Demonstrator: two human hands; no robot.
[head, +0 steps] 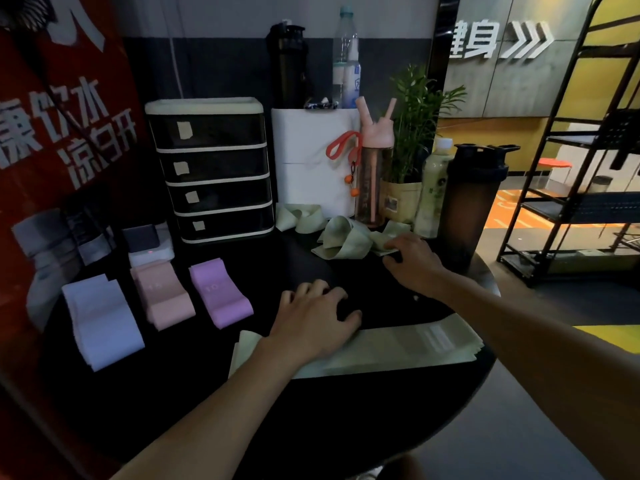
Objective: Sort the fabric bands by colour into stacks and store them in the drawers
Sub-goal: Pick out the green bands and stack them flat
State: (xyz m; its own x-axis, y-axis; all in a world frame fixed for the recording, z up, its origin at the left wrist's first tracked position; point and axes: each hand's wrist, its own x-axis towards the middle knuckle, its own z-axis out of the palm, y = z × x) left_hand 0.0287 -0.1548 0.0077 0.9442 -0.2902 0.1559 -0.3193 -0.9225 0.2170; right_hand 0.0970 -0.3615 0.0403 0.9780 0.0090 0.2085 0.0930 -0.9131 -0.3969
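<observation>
Left hand (311, 317): grip apart, fingers spread, palm pressed on the left end of the green stack (398, 344). This stack of flattened pale green fabric bands lay lengthwise on the black surface (346, 427), in front of the drawer unit (211, 171) and to its right.

Right hand (414, 261): fingers bent down onto a crumpled green band (389, 242). Whether the grip was clamped on it or merely touching could not be told. This band lay at the right end of a loose heap of green bands (343, 237), right of the drawer unit's lowest drawer. A further twisted green band (298, 216) lay nearest the unit.

Directly in front of the drawer unit, three sorted stacks lay side by side: purple stack (221, 292), pink stack (166, 296) and white stack (100, 320), the last farthest left. All four drawers were closed.

Right of the drawer unit stood a white box (311, 157), a pink bottle (374, 174), a potted plant (415, 133) and a dark shaker (474, 202).
</observation>
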